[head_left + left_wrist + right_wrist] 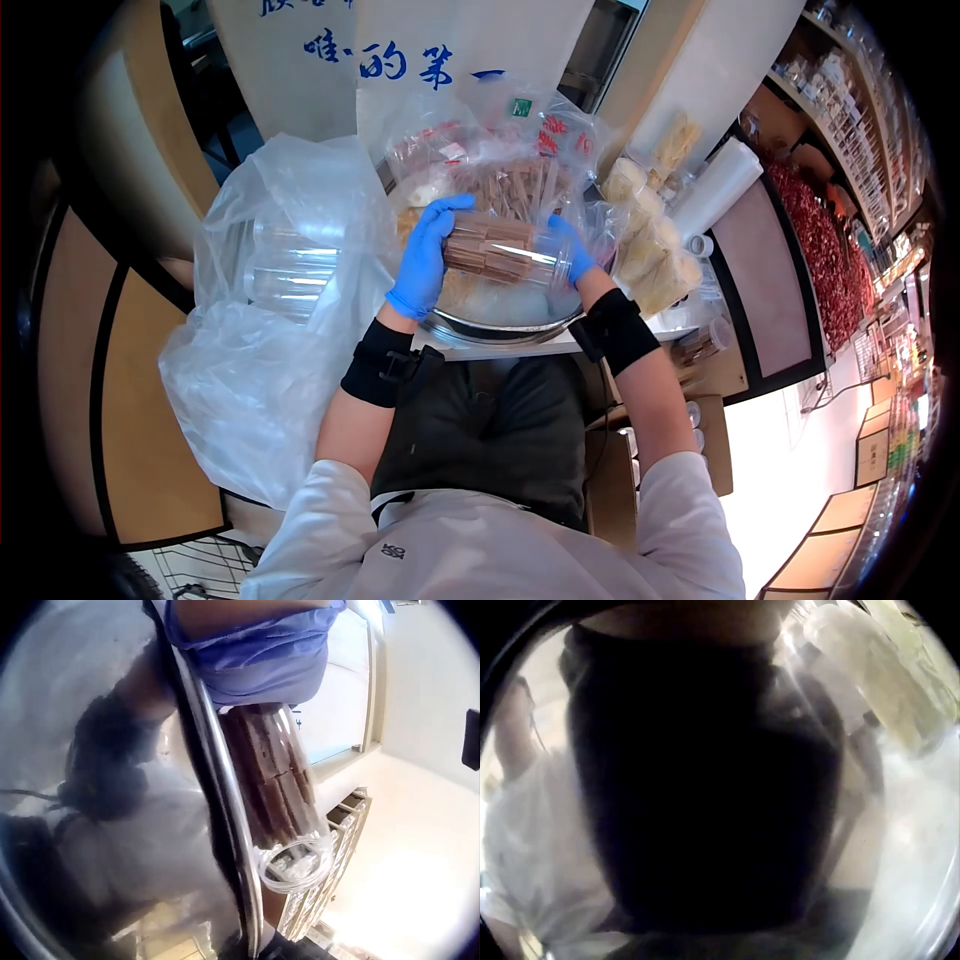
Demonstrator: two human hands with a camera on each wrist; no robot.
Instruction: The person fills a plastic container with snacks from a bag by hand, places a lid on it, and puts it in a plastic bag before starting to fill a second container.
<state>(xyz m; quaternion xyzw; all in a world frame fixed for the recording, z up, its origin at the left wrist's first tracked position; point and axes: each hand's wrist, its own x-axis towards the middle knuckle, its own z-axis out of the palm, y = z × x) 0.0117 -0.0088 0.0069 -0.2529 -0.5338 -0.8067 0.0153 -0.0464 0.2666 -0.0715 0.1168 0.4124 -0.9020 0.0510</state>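
In the head view, my blue-gloved left hand [425, 255] grips the left end of a clear plastic jar [560, 262] lying on its side in the air. Brown strips [490, 248] pack most of the jar. The left wrist view shows the same jar [319, 817], its round end facing away from the glove. My gloved right hand [572, 248] is close at the jar's right end, its fingers partly hidden; I cannot tell whether they grip it. Below the jar is a round metal tray [500, 332], bearing plastic bags and more brown strips [515, 188].
At the left, a big clear bag [250, 390] holds several clear jars [290, 265]. Bags of pale yellow pieces [655, 260] and a white plastic roll [718, 188] lie right of the tray. A white panel [440, 30] with blue writing stands behind.
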